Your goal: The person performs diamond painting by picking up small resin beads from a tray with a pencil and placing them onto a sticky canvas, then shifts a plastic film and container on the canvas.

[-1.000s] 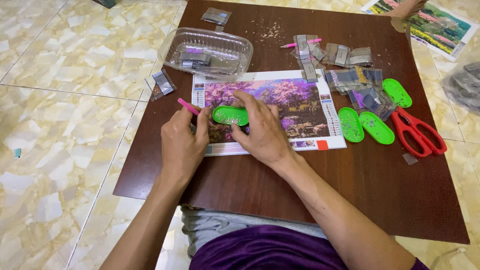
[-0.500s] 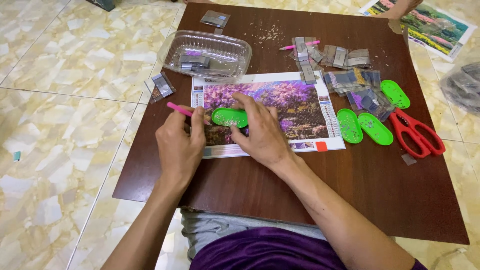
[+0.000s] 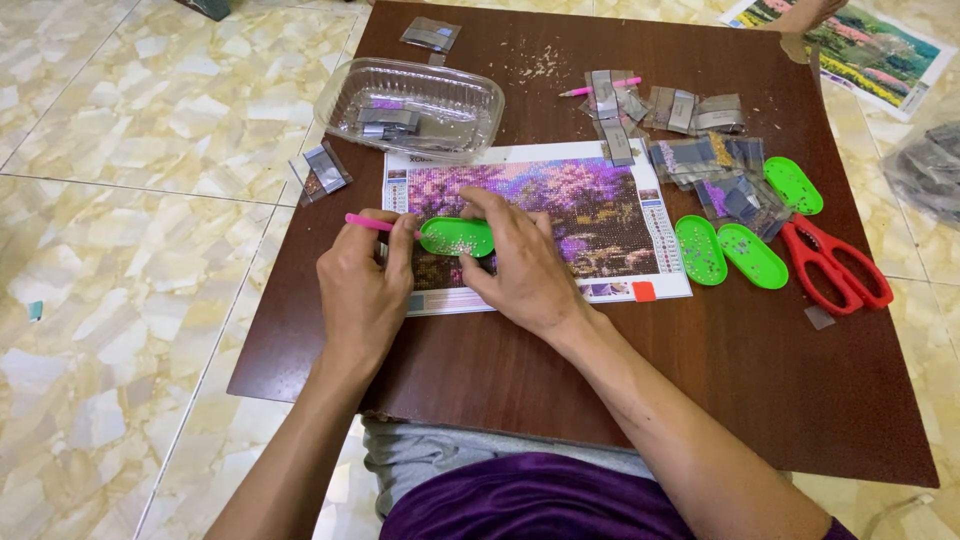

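Pink pen [image 3: 370,223] in left hand [image 3: 365,290] (beside green tray [image 3: 457,237])

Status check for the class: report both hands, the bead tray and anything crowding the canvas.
Left hand shut on pink pen, tip at green tray. Right hand shut on tray, over canvas. Clear plastic box overlaps canvas top edge.

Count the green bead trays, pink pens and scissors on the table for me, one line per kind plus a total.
Green trays: 4, one held by the right hand, three beside the canvas
Pink pens: 2, one in the left hand, one farther back
Red scissors: 1
Total: 7
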